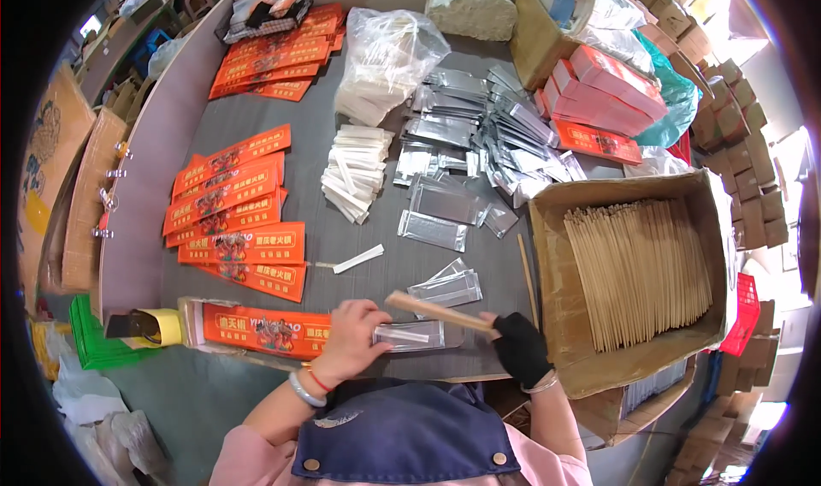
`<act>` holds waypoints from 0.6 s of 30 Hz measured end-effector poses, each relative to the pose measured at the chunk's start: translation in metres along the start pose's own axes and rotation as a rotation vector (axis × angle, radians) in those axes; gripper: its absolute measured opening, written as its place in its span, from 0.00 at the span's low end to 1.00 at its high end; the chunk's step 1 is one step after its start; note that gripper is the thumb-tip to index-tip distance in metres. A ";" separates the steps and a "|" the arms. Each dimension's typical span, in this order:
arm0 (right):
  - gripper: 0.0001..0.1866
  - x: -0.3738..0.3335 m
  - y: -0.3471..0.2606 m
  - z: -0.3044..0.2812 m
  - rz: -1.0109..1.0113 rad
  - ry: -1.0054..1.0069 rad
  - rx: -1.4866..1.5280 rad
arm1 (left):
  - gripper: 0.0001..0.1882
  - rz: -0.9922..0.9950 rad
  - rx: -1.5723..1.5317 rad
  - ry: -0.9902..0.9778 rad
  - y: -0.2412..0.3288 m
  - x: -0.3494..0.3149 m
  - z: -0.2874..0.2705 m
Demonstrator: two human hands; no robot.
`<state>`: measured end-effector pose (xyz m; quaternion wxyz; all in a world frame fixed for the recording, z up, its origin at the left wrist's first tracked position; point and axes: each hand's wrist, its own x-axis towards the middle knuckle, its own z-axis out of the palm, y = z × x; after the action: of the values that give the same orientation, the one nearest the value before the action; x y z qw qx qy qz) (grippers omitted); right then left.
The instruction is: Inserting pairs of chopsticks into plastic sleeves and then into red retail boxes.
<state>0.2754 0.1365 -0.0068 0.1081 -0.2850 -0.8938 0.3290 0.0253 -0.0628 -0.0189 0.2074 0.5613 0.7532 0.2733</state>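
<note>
Two hands work at the near edge of a grey table (pixel 359 229). From the left, orange sleeves (pixel 244 246) lie in rows. The left hand (pixel 351 336) pinches a clear pouch (pixel 415 336) flat on the table; the gloved right hand (pixel 519 345) grips wooden chopsticks (pixel 436 311), tips at the pouch's mouth. A skewed entry could snag or split the thin film. A carton of chopsticks (pixel 637 272) stands on the right.
</note>
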 end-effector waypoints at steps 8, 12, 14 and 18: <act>0.12 0.027 -0.037 0.078 -0.322 -0.056 0.041 | 0.38 0.069 0.094 0.030 0.002 -0.012 0.004; 0.08 0.019 -0.008 0.045 0.060 0.010 -0.110 | 0.38 0.068 0.204 0.036 -0.002 -0.009 0.003; 0.09 0.011 -0.005 0.075 0.007 0.176 -0.017 | 0.40 0.109 0.179 0.041 0.004 -0.002 0.010; 0.18 0.034 -0.085 0.108 -0.027 -0.069 0.608 | 0.40 0.136 0.143 0.041 -0.007 0.008 0.018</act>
<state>0.1697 0.0465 -0.0334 0.1624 -0.2164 -0.7612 0.5894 0.0289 -0.0530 -0.0368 0.1322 0.6186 0.7352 0.2436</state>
